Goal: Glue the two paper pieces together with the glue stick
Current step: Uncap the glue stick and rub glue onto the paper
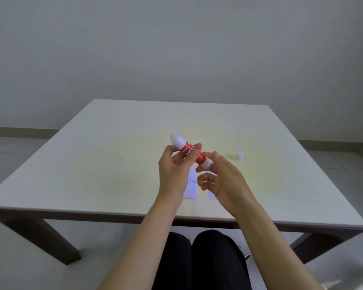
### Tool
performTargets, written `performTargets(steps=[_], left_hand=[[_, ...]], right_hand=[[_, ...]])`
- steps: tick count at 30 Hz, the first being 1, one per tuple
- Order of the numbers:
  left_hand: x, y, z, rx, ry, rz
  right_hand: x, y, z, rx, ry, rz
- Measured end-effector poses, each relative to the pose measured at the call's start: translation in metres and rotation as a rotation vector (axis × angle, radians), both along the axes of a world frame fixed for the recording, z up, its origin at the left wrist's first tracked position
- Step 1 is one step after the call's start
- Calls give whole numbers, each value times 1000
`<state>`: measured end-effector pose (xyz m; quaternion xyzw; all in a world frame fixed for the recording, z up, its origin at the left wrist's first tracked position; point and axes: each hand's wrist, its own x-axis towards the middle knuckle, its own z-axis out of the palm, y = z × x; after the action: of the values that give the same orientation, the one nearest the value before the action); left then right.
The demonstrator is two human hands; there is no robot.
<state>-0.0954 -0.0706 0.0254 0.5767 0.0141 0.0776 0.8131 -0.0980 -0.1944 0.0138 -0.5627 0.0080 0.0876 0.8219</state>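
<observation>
A red and white glue stick (pixel 187 150) is held tilted above the table, its white glue tip pointing up and to the left. My left hand (pixel 174 170) grips its red body. My right hand (pixel 220 176) pinches the white base end with thumb and fingertips. The white cap (pixel 240 156) stands alone on the table to the right. Two small white paper pieces lie flat beneath my hands: one (pixel 191 186) shows between the wrists, the other (pixel 212 195) is mostly hidden under my right hand.
The pale square table (pixel 92 164) has dark legs, and its near edge runs just in front of my knees. A plain wall stands behind it.
</observation>
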Motion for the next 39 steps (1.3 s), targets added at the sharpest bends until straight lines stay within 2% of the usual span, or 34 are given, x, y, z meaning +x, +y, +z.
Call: performTargets(steps=[2, 6, 8, 10, 13, 16, 19, 21, 23, 26, 29, 31, 34, 39], left_hand=[[0, 1, -2, 31, -3, 0], [-2, 1, -6, 30, -26, -64], [-1, -1, -6, 43, -47, -79], [0, -1, -8, 0, -49, -67], [4, 5, -12, -35, -37, -58], [14, 20, -21, 228, -64, -99], [24, 53, -38, 617, -37, -226], [31, 81, -49, 848, 46, -347], [36, 99, -54, 953, 93, -469], [49, 105, -47, 1000, 57, -585], [61, 99, -47, 1351, 26, -688], [61, 97, -56, 1470, 15, -699], [59, 100, -67, 1389, -11, -644], [60, 102, -69, 1366, -9, -642]], right_hand=[[0, -2, 1, -60, -71, 60], [2, 6, 3, 11, 259, 56], [5, 11, 0, 53, 322, -6], [5, 14, -4, 75, 281, -7], [3, 16, -4, 155, 149, 104], [7, 13, -2, 272, 93, 19], [18, -1, -2, 356, 222, -225], [25, -14, -7, 401, 281, -298], [31, -20, -14, 383, 302, -307], [41, -13, -21, 208, 246, -284], [47, 2, -25, -163, 13, -190], [49, 11, -28, -439, -122, -185], [49, 23, -32, -857, -308, -171], [38, 35, -34, -989, -514, -71]])
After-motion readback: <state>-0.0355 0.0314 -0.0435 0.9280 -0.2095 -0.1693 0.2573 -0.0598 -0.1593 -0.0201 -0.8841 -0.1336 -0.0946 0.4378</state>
